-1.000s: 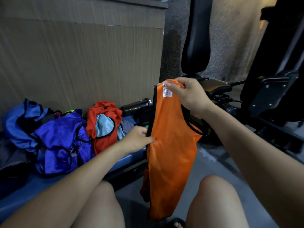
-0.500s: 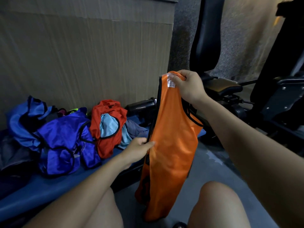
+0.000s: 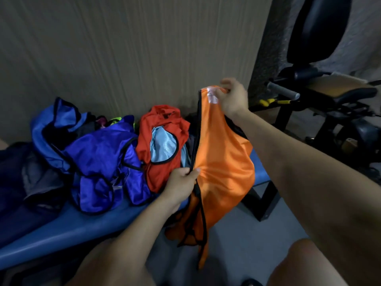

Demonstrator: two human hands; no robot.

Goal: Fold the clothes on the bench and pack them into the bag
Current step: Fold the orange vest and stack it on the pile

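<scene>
Orange vest (image 3: 224, 162) hanging, right hand (image 3: 233, 100) grip pinching top, left hand (image 3: 181, 182) apparently pinching edge

No legible text, brand, number or sign in the head view. One candidate carrier only: a small white label (image 3: 213, 98) sewn at the top edge of the orange vest (image 3: 224, 162), just beside the fingers of the right hand (image 3: 233, 100). The label is blurred; any print on it cannot be read. The fabric of the vest shows no visible print. The other garments on the bench (image 3: 61, 230) show no visible lettering or logos either.
</scene>
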